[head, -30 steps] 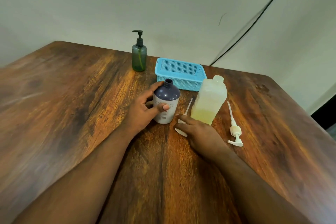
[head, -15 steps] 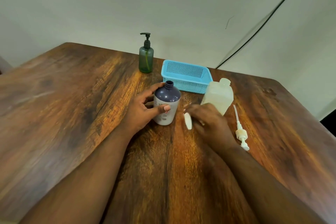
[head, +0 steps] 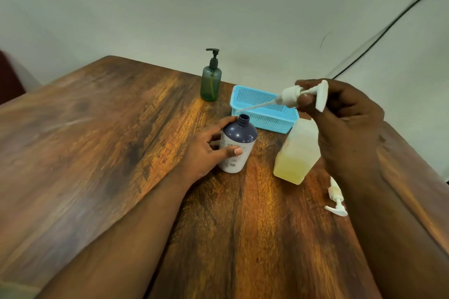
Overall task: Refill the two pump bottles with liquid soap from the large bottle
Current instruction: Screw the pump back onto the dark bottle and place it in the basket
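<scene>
Holding a white pump head [head: 295, 96] above the table [head: 97, 153], the right hand [head: 345, 128] pinches its collar in clenched fingers [head: 305, 101], the thin dip tube slanting down and left toward the open neck of a purple-shouldered pump bottle [head: 237, 147]. The left hand [head: 204, 153] wraps that bottle's white lower body, thumb across the front label, keeping it upright near the middle of the table.

The step in hand looks to be refitting the pump. It would go best with the tube tip guided straight into the narrow threaded mouth before the collar is lowered, then turned while the left hand stops the smooth, rounded bottle from spinning. The tube is slender and appears flexible, so a slanted entry could bend it or flick drips.

Just right of the purple bottle stands the large bottle [head: 297, 153], a boxy translucent plastic container with pale yellow soap filling roughly its lower part; its top is hidden behind the right hand. A second white pump [head: 336, 201] lies on the table near the right forearm. At the far side stand a tinted green pump bottle [head: 211, 82] with a black pump fitted and a perforated blue plastic basket [head: 262, 109]. The table is glossy, streaked wood grain.
</scene>
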Action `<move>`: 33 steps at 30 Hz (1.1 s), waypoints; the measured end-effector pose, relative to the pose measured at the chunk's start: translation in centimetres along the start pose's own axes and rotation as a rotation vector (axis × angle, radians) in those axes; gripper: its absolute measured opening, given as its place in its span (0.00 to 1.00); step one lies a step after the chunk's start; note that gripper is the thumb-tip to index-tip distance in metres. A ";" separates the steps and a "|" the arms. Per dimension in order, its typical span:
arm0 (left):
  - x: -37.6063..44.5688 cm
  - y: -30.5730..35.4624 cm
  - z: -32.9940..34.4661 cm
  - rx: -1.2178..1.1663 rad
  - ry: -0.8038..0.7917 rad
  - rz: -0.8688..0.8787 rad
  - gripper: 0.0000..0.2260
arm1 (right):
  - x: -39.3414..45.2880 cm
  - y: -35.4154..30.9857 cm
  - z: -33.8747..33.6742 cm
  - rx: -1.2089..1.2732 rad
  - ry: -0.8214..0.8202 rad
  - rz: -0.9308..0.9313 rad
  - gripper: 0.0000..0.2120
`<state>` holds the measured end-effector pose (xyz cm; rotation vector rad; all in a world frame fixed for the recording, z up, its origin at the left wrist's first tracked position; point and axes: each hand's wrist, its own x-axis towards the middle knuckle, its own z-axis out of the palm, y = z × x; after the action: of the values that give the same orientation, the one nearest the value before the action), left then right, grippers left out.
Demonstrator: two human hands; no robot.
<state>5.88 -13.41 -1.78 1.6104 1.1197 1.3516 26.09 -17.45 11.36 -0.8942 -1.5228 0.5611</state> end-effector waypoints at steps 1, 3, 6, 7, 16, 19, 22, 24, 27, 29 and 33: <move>0.1 0.0 0.0 -0.001 -0.003 0.001 0.32 | 0.0 -0.1 -0.1 -0.010 0.013 -0.005 0.07; 0.1 -0.1 0.0 -0.010 -0.007 -0.007 0.32 | 0.0 -0.2 -0.2 -0.032 0.040 0.002 0.07; 0.0 -0.1 0.1 -0.014 -0.005 -0.017 0.31 | 0.2 0.0 -0.2 -0.067 0.063 0.008 0.08; 0.0 0.0 0.1 -0.012 -0.006 -0.016 0.31 | 0.4 0.1 -0.3 -0.072 0.063 0.011 0.08; -0.1 0.0 0.3 -0.031 -0.001 -0.014 0.31 | 3.6 2.6 2.6 -0.258 -0.172 0.146 0.07; -0.2 -0.2 0.3 -0.031 -0.002 -0.010 0.31 | 4.4 3.3 4.4 -0.355 -0.297 0.155 0.10; -0.2 -0.2 0.3 -0.019 0.000 -0.007 0.31 | 4.9 3.6 5.0 -0.329 -0.325 0.197 0.08; -0.2 -0.2 0.3 -0.017 0.003 -0.004 0.30 | 4.9 3.9 5.1 -0.344 -0.367 0.222 0.09; -0.1 -0.3 0.3 -0.009 0.001 0.004 0.30 | 4.1 4.6 5.2 -0.390 -0.420 0.226 0.11; -0.1 -0.3 0.3 -0.009 0.003 0.015 0.30 | 3.6 5.2 5.2 -0.348 -0.399 0.237 0.11; -0.1 -0.2 0.4 -0.002 0.000 0.019 0.30 | 3.2 5.9 5.0 -0.323 -0.408 0.199 0.11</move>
<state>6.26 -13.43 -2.03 1.6238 1.1054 1.3646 22.57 -10.71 7.92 -1.2435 -1.9424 0.6820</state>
